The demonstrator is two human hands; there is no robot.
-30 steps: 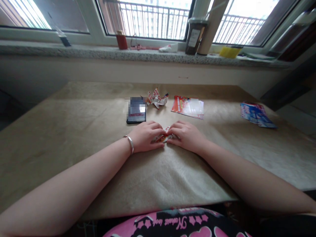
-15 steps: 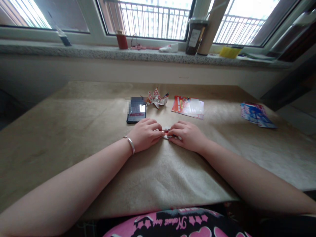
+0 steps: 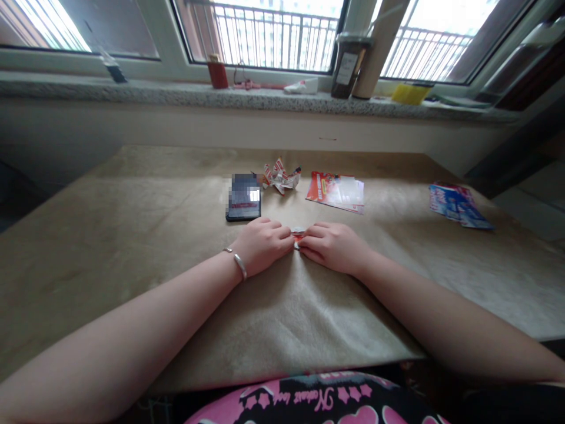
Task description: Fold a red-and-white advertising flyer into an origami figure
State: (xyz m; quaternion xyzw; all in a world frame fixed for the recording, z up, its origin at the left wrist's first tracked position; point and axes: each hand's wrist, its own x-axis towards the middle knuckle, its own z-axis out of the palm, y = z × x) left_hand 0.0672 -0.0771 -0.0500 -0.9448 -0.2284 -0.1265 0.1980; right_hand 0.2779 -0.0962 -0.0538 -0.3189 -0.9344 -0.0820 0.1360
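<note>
My left hand [image 3: 263, 246] and my right hand [image 3: 332, 246] lie close together on the tan table cover [image 3: 132, 235], fingertips almost meeting. Between them they pinch a small folded piece of red-and-white printed paper [image 3: 298, 233], of which only a sliver shows. Both hands have their fingers curled and pressed onto it. A silver bangle [image 3: 241, 265] sits on my left wrist.
Just beyond my left hand lies a dark phone [image 3: 244, 197]. A crumpled red-and-white paper [image 3: 280, 175] and a flat red-and-white sheet stack [image 3: 338, 191] lie further back. Blue printed sheets [image 3: 457, 204] rest at the right. The windowsill holds a red can [image 3: 218, 72] and a dark jar [image 3: 348, 65].
The hands have drawn closer together and the paper between them shows less, folded smaller. My left wrist has turned slightly. Nothing else moved.
</note>
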